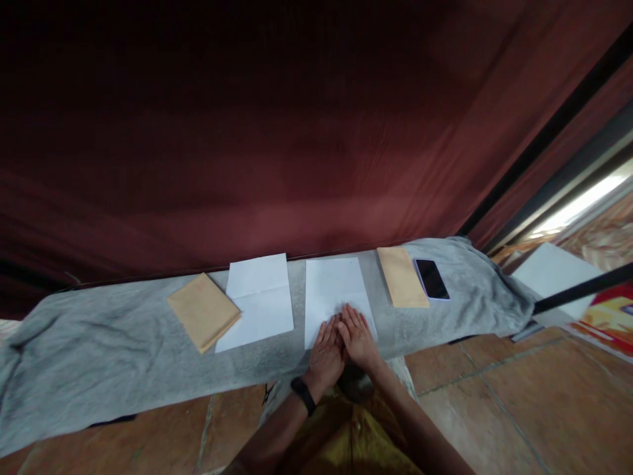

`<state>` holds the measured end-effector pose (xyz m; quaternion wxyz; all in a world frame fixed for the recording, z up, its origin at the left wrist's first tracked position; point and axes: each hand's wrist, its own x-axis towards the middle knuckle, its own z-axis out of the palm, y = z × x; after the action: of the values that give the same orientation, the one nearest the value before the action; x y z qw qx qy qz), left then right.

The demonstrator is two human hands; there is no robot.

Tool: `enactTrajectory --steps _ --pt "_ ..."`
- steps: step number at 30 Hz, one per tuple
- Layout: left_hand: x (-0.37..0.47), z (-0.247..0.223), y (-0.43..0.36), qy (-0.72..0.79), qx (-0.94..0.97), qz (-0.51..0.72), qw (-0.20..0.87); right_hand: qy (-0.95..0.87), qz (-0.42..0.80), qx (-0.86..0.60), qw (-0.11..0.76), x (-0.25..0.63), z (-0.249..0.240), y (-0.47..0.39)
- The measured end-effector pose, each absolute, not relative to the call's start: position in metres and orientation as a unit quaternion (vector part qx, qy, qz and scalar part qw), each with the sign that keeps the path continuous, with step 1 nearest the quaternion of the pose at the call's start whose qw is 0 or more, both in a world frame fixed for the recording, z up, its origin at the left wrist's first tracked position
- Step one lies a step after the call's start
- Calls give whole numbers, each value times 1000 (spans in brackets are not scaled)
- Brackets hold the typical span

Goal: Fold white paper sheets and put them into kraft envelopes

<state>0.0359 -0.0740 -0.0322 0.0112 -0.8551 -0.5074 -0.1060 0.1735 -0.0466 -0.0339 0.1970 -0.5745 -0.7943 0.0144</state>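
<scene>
A white sheet of paper (332, 284) lies on the grey cloth in front of me. Both hands rest on its lower right part, close together and touching. My left hand (327, 353), with a dark band on its wrist, lies flat, fingers stretched out. Beside it my right hand (358, 338) is flat too, fingers extended. A second white sheet (262, 300), creased across its middle, lies to the left. Brown envelopes (202, 311) partly touch that sheet's left side. Another brown envelope (402, 278) lies right of the sheet under my hands.
A phone (432, 280) lies against the right envelope. Grey cloth (113, 336) covers the long narrow surface. A dark red curtain (316, 165) hangs behind it. At the right are a dark slanting bar (548, 135) and a white box (556, 274). Tiled floor (494, 396) shows below.
</scene>
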Motion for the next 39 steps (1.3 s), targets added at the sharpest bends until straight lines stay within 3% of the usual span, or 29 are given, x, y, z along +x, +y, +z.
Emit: enactTrajectory --steps 4,13,25,39 --pt "21 -34 -79 -517 -848 -112 21 -817 -9 -541 201 177 -38 -51" --pt "-5 -34 -91 -609 -780 -128 64 -756 -45 -625 187 217 -53 -59" --pt "33 -25 34 -582 -805 -116 -3 -795 23 -581 173 168 -19 34" --pt "4 -30 56 -690 -710 -132 48 -703 -21 -685 192 188 -45 59"
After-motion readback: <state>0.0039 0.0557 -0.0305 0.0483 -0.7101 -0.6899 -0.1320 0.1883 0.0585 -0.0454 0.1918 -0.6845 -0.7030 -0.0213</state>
